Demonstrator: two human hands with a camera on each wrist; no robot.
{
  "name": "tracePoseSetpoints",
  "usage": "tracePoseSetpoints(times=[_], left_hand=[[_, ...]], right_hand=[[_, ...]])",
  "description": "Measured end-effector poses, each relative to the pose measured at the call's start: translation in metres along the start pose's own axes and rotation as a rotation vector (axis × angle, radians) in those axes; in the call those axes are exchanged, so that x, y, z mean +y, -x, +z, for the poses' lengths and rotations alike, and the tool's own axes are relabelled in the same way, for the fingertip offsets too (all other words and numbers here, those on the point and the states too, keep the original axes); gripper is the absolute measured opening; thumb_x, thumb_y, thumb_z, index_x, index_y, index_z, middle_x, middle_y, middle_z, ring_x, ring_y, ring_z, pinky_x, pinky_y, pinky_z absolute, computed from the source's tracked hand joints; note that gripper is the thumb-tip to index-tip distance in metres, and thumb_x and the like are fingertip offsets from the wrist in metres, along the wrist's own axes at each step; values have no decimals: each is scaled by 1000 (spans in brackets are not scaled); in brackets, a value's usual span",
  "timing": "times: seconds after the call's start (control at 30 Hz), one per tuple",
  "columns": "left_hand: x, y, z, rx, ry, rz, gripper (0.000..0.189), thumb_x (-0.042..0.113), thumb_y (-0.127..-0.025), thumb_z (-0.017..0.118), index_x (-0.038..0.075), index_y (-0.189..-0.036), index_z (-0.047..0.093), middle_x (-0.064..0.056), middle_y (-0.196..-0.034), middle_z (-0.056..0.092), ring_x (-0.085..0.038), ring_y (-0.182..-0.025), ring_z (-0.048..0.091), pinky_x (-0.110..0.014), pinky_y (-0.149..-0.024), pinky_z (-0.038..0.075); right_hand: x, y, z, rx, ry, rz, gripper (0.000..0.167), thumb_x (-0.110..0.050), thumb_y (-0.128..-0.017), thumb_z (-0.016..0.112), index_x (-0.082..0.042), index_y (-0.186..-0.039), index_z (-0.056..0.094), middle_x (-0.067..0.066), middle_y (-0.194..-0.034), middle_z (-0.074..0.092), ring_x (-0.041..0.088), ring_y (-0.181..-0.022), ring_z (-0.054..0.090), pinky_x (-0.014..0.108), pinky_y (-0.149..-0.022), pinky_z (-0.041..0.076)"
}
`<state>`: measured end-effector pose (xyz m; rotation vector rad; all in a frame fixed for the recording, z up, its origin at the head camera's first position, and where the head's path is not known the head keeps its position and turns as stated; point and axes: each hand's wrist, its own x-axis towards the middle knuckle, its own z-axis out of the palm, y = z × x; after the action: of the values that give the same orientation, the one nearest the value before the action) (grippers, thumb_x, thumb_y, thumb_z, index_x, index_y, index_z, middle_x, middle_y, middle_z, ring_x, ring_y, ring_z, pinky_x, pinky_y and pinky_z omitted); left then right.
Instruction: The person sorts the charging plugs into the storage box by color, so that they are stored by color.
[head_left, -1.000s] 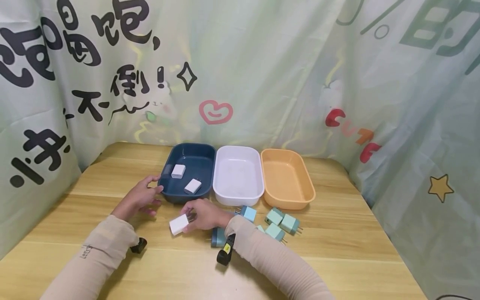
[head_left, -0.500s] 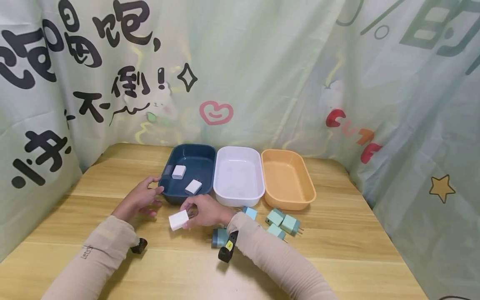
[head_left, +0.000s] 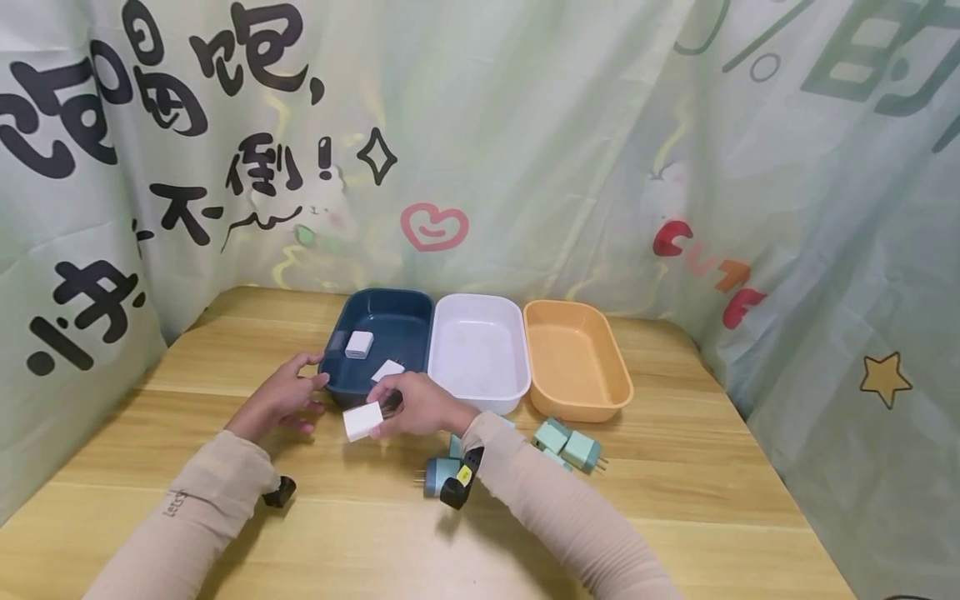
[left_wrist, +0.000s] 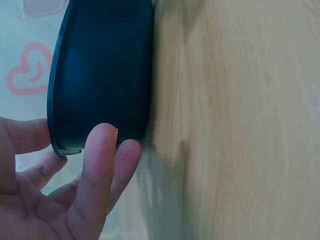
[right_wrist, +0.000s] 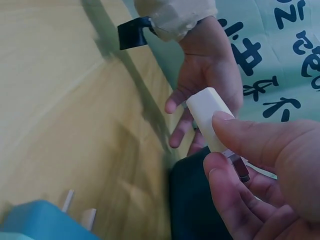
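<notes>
My right hand (head_left: 426,404) pinches a white charger plug (head_left: 363,422) between thumb and fingers, just in front of the dark blue tray (head_left: 397,321). The plug's metal prongs point back toward the palm; in the right wrist view its white body (right_wrist: 204,112) tilts upward. Two more white chargers lie inside the tray, one (head_left: 359,344) at the left and one (head_left: 386,372) near the front, partly behind my hand. My left hand (head_left: 281,396) touches the tray's front left corner, fingers spread and relaxed; in the left wrist view fingertips (left_wrist: 37,134) meet the rim.
A white tray (head_left: 480,354) and an orange tray (head_left: 576,354) stand to the right of the dark blue one. Several teal chargers (head_left: 581,450) lie in front of them, some hidden under my right forearm. A printed curtain (head_left: 540,167) hangs behind the wooden table (head_left: 360,542).
My right hand has risen slightly toward the dark blue tray, carrying the white charger with it. The left hand stays at the tray's corner.
</notes>
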<state>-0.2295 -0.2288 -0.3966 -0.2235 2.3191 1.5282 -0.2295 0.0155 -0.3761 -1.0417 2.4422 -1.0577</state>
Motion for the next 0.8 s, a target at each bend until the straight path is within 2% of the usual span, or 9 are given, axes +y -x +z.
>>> tracePoseSetpoints(times=[0.27,0.57,0.8], left_hand=[[0,0,-1,4,4,-2,59,25,-105,43,15,-155,14,-30,-145,28,-38,-104,56,-42,-62,58],[2,0,0,12,-10,-18,59,25,-104,43,16,-155,15,-28,-142,31,-38,-103,56,-42,-62,58],[2,0,0,7,-6,-12,59,24,-104,44,15,-155,15,-28,-144,29,-37,-105,56,-42,-63,58]], right_hand=[[-4,-4,-9,41,-26,26,39,-16,-73,87,-8,-106,68,-4,-93,62,8,-68,60,19,-66,51],[1,-7,-13,72,-97,54,38,-16,-74,86,-10,-107,67,-3,-97,62,13,-69,61,22,-65,51],[5,-12,-16,125,-92,77,37,-16,-73,87,-10,-105,68,-1,-97,62,12,-68,60,21,-65,50]])
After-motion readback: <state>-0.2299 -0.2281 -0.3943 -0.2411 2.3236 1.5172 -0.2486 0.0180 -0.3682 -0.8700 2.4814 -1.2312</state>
